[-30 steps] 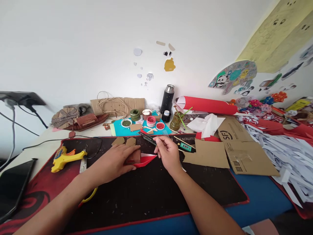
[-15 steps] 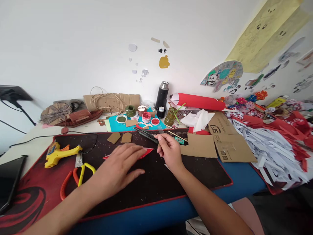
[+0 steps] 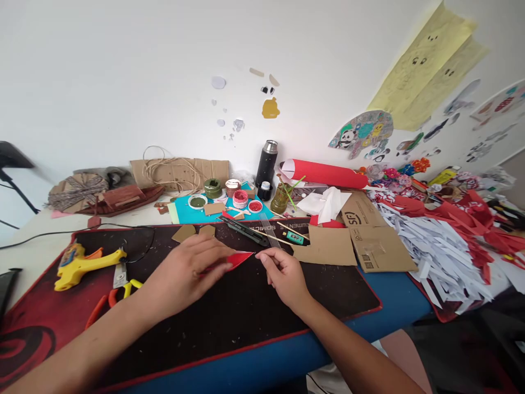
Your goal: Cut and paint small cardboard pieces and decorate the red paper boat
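Observation:
My left hand (image 3: 186,273) is closed, thumb and fingers pinching a narrow, pointed piece of red paper (image 3: 238,259) with a pale edge; the rest of it is hidden behind the fingers. Right at its tip, my right hand (image 3: 285,273) is closed in a pinch, and whatever sits between those fingertips is too small to make out. Just beyond the hands lies a black utility knife (image 3: 244,231) on the dark mat, beside a clear ruler (image 3: 270,229). Two small cardboard pieces, one of them a cut shape (image 3: 183,233), lie behind my left hand.
A yellow glue gun (image 3: 88,268) and scissors (image 3: 120,276) lie on the left. Open paint jars (image 3: 212,189), a black thermos (image 3: 266,164) and a brush jar (image 3: 280,198) stand at the back. Flattened cardboard (image 3: 381,246) and white paper strips (image 3: 443,257) fill the right.
The utility knife has left my right hand and now lies on the mat. My right hand has moved to the red paper's tip, and my left hand has picked the paper up.

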A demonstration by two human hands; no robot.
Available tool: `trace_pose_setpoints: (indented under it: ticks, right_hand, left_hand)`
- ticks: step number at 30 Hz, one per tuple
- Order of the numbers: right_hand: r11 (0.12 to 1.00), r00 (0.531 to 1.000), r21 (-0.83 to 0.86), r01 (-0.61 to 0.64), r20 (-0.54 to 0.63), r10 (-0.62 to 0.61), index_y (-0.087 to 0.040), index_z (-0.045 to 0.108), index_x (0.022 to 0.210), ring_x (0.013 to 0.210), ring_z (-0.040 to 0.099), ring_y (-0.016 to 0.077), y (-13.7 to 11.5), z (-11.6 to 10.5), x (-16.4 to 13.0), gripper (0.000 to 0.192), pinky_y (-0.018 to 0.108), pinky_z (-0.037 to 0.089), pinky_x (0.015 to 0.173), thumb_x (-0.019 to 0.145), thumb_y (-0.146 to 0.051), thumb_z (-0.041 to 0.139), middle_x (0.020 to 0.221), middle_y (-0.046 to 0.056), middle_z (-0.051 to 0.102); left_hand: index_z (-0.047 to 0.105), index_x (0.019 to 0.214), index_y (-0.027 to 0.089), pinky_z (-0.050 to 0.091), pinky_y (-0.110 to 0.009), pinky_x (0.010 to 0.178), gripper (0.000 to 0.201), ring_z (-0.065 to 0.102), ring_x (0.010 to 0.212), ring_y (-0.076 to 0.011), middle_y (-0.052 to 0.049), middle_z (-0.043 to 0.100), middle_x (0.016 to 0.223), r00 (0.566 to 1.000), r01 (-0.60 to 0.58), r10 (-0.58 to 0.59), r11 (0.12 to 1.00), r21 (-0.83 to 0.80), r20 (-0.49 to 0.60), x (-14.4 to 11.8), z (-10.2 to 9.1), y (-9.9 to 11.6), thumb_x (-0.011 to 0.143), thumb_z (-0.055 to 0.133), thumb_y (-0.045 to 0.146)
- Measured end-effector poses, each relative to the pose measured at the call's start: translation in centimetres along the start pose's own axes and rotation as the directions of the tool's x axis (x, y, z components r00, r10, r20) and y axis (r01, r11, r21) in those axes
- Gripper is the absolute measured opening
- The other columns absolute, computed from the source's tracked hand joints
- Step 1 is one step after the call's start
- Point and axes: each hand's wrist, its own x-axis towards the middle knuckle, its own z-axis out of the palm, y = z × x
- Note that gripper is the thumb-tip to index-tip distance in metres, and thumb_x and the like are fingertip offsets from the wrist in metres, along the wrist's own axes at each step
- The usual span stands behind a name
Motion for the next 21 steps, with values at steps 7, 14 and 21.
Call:
trace_pose_setpoints:
  ticks: [7,14,21]
  right_hand:
    - [0.983,0.998,-0.184,-0.007,-0.065,-0.005,-0.023,0.078,0.096,0.05,0.054,0.0182,0.2,-3.5,3.4,0.036,0.03,0.041,0.053,0.099,-0.055,0.062,0.054,-0.004,0.054]
    - [0.799,0.994,-0.6,0.036,-0.063,-0.092,-0.024,0.079,0.11,0.069,0.067,0.023,-0.3,-4.6,7.9,0.028,0.032,0.042,0.065,0.101,-0.045,0.062,0.079,0.003,0.075]
    - [0.51,0.996,-0.856,0.077,0.093,0.005,-0.021,0.071,0.129,0.09,0.074,0.0272,-1.4,-3.1,9.7,0.035,0.033,0.044,0.072,0.103,-0.044,0.068,0.103,0.008,0.079]
  left_hand:
    - [0.076,0.107,0.026,0.059,-0.037,0.085,0.029,0.073,0.093,-0.0249,-0.005,0.079,0.099,0.939,0.249,-0.243,0.968,-0.005,-0.245,-1.7,0.2,-3.6,0.107,0.054,0.045]
    - [0.074,0.104,0.027,0.055,-0.033,0.074,0.023,0.07,0.079,-0.0217,-0.001,0.074,0.085,0.904,0.306,-0.3,0.952,-0.031,-0.304,-2.5,0.7,-4.8,0.107,0.056,0.041]
    - [0.073,0.108,0.029,0.055,-0.032,0.076,0.016,0.071,0.08,-0.0199,0.001,0.076,0.089,0.904,0.259,-0.273,0.962,-0.088,-0.33,-2.8,0.7,-4.7,0.106,0.059,0.033]
